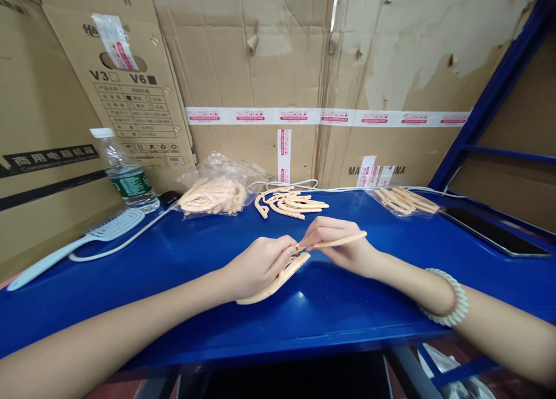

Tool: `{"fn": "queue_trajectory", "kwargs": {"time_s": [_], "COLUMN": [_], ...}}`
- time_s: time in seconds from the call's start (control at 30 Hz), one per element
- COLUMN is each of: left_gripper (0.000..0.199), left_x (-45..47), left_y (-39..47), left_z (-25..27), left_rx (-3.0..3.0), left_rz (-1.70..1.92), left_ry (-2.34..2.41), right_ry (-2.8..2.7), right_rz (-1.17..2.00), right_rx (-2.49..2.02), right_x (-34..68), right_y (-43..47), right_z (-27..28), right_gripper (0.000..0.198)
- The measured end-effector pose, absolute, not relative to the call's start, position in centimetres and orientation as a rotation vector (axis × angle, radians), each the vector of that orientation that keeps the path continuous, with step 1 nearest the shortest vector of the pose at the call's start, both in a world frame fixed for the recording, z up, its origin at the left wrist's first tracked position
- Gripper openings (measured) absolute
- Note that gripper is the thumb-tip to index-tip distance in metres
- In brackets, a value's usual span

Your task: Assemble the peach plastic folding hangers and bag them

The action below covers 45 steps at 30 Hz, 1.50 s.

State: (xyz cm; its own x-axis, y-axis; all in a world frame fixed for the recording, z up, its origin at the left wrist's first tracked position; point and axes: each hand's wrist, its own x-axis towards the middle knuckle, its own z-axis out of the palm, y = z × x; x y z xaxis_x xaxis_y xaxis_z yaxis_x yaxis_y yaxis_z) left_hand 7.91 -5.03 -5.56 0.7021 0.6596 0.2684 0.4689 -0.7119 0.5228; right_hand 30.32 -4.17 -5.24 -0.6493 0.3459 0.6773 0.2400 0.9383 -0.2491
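Observation:
My left hand is closed in a pinch over the middle of the blue table. A curved peach-coloured strip shows below its fingers, one end coming out toward the right. Close beside it, my right hand is closed on another slim peach strip, whose far end sticks out to the right. The fingertips of both hands nearly meet at a small piece, too small to make out. Behind them lies a loose pile of curved peach strips.
A clear bag of strips lies back left, another bag back right. A water bottle and a pale blue hairbrush are at left, a dark tablet or phone at right. Cardboard stands behind a white cable.

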Motion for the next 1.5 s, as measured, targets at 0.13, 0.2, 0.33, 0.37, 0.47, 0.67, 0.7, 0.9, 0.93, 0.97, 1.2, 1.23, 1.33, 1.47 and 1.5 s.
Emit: {"fn": "queue_trajectory", "kwargs": {"time_s": [0.13, 0.2, 0.33, 0.37, 0.47, 0.67, 0.7, 0.9, 0.93, 0.97, 1.2, 1.23, 1.33, 1.47, 1.5], "left_gripper": [0.032, 0.032, 0.033, 0.033, 0.034, 0.038, 0.038, 0.020, 0.017, 0.015, 0.016, 0.016, 0.016, 0.016, 0.015], "left_x": [7.8, 7.8, 7.8, 7.8, 7.8, 7.9, 7.9, 7.3, 7.2, 7.2, 7.1, 7.1, 7.1, 7.0, 7.0], "left_y": [-4.9, -4.7, -4.7, -4.7, -5.0, -3.1, -2.5, -0.4, -0.3, -0.3, -0.5, -0.4, -0.4, -0.4, -0.3], "left_z": [-5.9, -6.1, -6.2, -6.2, -5.9, -6.8, -7.0, -7.5, -7.4, -7.2, -6.8, -6.8, -7.0, -7.2, -7.2], "left_rx": [2.600, 2.618, 2.619, 2.601, 2.497, 1.670, 1.506, 1.007, 0.968, 0.938, 0.878, 0.880, 0.883, 0.887, 0.889], "left_rz": [0.633, 0.633, 0.622, 0.614, 0.599, 0.602, 0.612, 0.762, 0.769, 0.772, 0.756, 0.757, 0.777, 0.782, 0.779], "left_ry": [0.843, 0.829, 0.807, 0.787, 0.722, 0.661, 0.617, 0.540, 0.553, 0.570, 0.618, 0.612, 0.599, 0.601, 0.601], "right_ry": [-2.465, -2.478, -2.489, -2.505, -2.521, -2.244, -2.257, -2.132, -2.073, -2.018, -1.998, -2.025, -2.102, -2.153, -2.162], "right_rz": [-0.252, -0.445, -0.713, -0.739, -0.594, 0.096, 0.202, 0.993, 1.062, 1.114, 1.206, 1.194, 1.151, 1.068, 1.044], "right_rx": [-0.367, -0.350, -0.255, -0.205, -0.155, -0.723, -0.865, -1.517, -1.572, -1.615, -1.778, -1.799, -1.850, -1.856, -1.864], "right_x": [30.7, 30.7, 30.5, 30.4, 30.4, 33.3, 34.2, 38.6, 38.8, 38.8, 37.3, 37.2, 36.9, 36.7, 36.7], "right_y": [-4.4, -4.3, -4.6, -4.8, -5.1, -3.0, -2.4, 0.3, 0.4, 0.4, -0.6, -0.7, -0.8, -0.6, -0.6], "right_z": [-5.3, -5.3, -5.2, -5.1, -4.6, -2.0, -1.5, -1.4, -1.7, -1.9, -1.9, -1.8, -1.8, -2.0, -2.1], "right_gripper": [0.033, 0.032, 0.027, 0.025, 0.024, 0.019, 0.018, 0.056, 0.069, 0.079, 0.093, 0.088, 0.075, 0.057, 0.053]}}
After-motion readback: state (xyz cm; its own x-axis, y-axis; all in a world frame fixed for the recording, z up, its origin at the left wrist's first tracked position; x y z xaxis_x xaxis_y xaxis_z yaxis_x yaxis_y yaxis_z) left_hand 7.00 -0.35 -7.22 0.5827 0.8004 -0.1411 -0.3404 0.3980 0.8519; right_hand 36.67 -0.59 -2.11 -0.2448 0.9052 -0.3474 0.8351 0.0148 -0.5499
